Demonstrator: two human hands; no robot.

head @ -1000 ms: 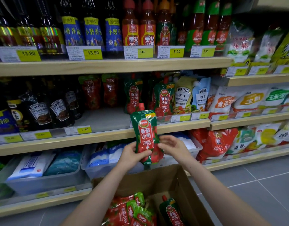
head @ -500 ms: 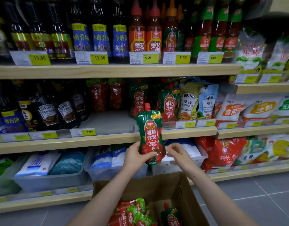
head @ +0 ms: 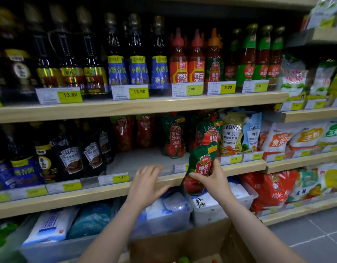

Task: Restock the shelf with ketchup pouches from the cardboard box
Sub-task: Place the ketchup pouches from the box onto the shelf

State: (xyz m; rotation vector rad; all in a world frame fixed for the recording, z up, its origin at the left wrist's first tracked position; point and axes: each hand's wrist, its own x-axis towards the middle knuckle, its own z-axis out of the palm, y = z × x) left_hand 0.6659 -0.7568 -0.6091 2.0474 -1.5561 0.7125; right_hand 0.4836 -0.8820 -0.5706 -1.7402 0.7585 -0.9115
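Item: placing step, pouch in transit to shelf. Left hand is hovering at the shelf edge, grip wide, fingers spread, holding nothing. At its 3 o'clock, right hand is gripping the ketchup pouch at mid-body, spout tilting toward 1 o'clock. Cardboard box is lying at 6 o'clock. Next move likely calls for standing the pouch upright in the bare gap at 11 o'clock.

The wooden middle shelf carries standing ketchup pouches, Heinz pouches and dark bottles.
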